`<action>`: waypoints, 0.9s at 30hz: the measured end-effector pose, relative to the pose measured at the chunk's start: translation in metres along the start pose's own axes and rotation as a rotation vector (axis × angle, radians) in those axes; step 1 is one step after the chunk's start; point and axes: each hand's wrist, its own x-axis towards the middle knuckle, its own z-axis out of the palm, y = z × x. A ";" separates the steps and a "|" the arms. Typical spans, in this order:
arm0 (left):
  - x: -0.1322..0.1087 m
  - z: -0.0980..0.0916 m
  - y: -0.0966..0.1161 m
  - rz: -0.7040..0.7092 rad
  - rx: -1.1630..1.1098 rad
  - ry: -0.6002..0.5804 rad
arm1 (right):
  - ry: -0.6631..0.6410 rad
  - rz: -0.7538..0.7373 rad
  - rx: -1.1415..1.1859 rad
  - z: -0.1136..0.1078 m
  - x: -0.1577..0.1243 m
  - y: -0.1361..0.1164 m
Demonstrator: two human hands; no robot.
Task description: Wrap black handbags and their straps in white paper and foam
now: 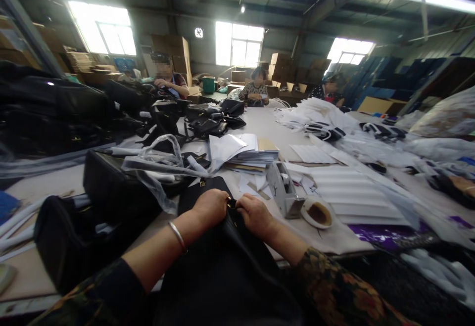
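Now, watching remotely, I have two other bags (111, 180) at the left of the frame, on the desk (31, 274). Next, the left hand (211, 207) is closed, thumb and fingers pinched at a gold fitting (230, 202) on the bag (218, 281), which fills the bottom centre. I'd use it as the brace, so the limp top can't slip. The right hand (257, 214), also closed, pinches just beside the fitting; its exact hold is partly hidden. I'd work it in small, even moves, sparing the black surface any scratches. Further right, the tape roll (319, 212) sits apart from both hands.
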 end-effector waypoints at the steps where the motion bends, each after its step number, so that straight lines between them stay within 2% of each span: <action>1: 0.000 -0.001 0.002 0.021 0.039 -0.022 | 0.032 -0.033 -0.018 0.002 -0.002 0.000; 5: -0.002 -0.005 0.013 0.158 0.157 -0.062 | 0.157 -0.153 -0.071 0.008 -0.007 -0.002; 9: -0.002 -0.005 0.018 0.297 0.193 -0.029 | 0.246 -0.143 -0.022 0.009 -0.008 -0.003; 12: 0.000 -0.003 0.013 0.357 0.154 -0.017 | 0.279 -0.114 0.014 0.010 -0.010 -0.003; 18: 0.001 -0.003 -0.004 0.304 -0.053 0.058 | 0.254 -0.106 0.032 0.007 -0.010 -0.002; 27: -0.007 -0.014 0.000 0.279 -0.390 -0.013 | 0.240 -0.065 0.044 0.005 -0.008 0.000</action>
